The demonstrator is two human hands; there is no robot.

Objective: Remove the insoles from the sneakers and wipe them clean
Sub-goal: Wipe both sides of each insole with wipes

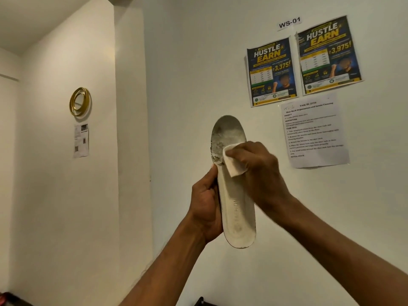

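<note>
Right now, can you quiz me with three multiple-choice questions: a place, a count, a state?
1. Where is the white wipe? A) on the floor B) against the insole C) taped to the wall
2. How many Hustle Earn posters hang up? A) two B) one C) four
3. What is the left hand doing? A) hanging idle B) holding a sneaker C) gripping the insole
Answers: 1 B, the right hand holds it mid-insole; 2 A, they hang side by side; 3 C, it wraps the insole's edge.
</note>
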